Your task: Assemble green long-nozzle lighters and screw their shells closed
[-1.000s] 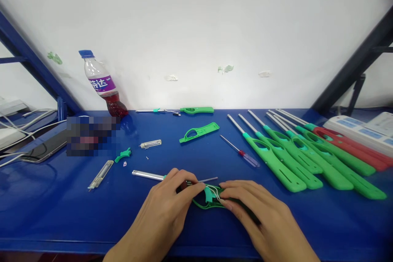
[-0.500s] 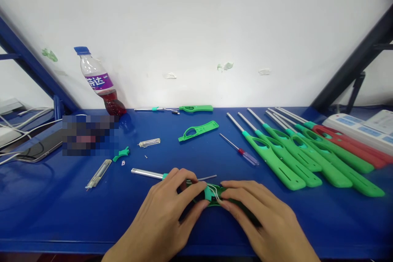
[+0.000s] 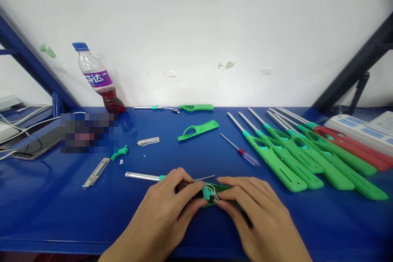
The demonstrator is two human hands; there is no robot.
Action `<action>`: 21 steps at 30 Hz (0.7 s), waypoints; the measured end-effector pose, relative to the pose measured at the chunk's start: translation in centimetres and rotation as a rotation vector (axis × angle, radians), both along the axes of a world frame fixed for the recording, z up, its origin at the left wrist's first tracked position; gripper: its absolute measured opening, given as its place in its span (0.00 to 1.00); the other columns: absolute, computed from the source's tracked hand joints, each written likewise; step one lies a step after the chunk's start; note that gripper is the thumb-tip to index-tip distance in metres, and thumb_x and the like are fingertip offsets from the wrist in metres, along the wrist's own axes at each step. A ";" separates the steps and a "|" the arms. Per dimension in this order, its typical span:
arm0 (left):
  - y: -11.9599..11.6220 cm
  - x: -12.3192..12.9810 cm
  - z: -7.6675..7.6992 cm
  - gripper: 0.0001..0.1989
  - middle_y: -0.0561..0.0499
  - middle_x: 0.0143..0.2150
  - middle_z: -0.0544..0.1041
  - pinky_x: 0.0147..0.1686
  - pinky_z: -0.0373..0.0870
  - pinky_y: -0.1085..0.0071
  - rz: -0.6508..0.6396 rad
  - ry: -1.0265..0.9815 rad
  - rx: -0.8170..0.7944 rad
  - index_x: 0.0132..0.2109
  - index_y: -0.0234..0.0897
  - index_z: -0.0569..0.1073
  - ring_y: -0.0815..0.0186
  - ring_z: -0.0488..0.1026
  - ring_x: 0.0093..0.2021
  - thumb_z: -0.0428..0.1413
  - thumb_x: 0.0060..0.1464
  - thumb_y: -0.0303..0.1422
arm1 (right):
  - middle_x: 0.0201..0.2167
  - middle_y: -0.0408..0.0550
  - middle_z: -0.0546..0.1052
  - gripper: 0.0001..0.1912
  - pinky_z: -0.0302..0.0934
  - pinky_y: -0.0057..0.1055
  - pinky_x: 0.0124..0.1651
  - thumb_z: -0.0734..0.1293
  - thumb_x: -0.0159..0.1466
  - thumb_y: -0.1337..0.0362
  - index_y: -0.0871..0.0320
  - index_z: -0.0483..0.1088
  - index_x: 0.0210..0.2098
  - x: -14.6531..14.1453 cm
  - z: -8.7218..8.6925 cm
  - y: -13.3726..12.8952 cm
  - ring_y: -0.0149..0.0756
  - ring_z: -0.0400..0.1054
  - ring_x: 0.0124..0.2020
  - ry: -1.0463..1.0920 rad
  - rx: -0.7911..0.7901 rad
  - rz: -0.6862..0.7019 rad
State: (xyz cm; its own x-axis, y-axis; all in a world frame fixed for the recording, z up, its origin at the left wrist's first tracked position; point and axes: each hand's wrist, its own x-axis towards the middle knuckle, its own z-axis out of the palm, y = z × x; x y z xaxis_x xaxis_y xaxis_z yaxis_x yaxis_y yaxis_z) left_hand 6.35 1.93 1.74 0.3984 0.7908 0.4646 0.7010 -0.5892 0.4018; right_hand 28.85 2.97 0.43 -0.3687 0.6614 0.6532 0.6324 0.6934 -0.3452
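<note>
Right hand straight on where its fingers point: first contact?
The right hand would likely meet the thin white wires in the green plastic shell first; it may already touch them; depth unclear.

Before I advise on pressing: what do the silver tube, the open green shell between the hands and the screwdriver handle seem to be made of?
Silver tube: probably metal, smooth, with bright glints. Green shell: likely smooth moulded plastic, from its even colour and thin rim, though much is hidden. Screwdriver handle: seemingly glossy plastic, purple-tinted; it looks see-through.
</note>
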 end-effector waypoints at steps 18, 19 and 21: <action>0.0 -0.1 0.1 0.09 0.51 0.44 0.75 0.37 0.76 0.68 -0.032 0.001 -0.034 0.55 0.44 0.74 0.64 0.78 0.38 0.50 0.77 0.35 | 0.41 0.42 0.84 0.11 0.69 0.32 0.45 0.64 0.77 0.62 0.52 0.75 0.39 -0.4 -0.3 -0.1 0.35 0.79 0.40 0.058 -0.023 -0.021; 0.0 -0.1 0.1 0.09 0.51 0.44 0.75 0.37 0.76 0.68 -0.030 0.005 -0.041 0.55 0.44 0.74 0.63 0.78 0.38 0.50 0.76 0.35 | 0.42 0.42 0.84 0.11 0.70 0.32 0.46 0.64 0.77 0.61 0.52 0.75 0.39 -0.3 -0.3 0.0 0.35 0.79 0.41 0.059 -0.034 -0.017; 0.0 -0.2 0.1 0.09 0.50 0.44 0.74 0.37 0.77 0.66 -0.023 0.018 -0.056 0.55 0.44 0.74 0.62 0.77 0.39 0.50 0.76 0.34 | 0.43 0.41 0.84 0.10 0.70 0.33 0.46 0.65 0.77 0.61 0.51 0.76 0.40 -0.2 -0.3 -0.1 0.35 0.79 0.42 0.065 -0.040 -0.010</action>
State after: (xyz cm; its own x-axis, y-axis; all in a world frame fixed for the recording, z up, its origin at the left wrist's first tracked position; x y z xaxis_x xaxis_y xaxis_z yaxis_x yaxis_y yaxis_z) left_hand 6.19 1.89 1.89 0.4249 0.8060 0.4122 0.6945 -0.5823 0.4226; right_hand 28.61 2.91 0.15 -0.3192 0.6908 0.6488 0.6146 0.6720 -0.4131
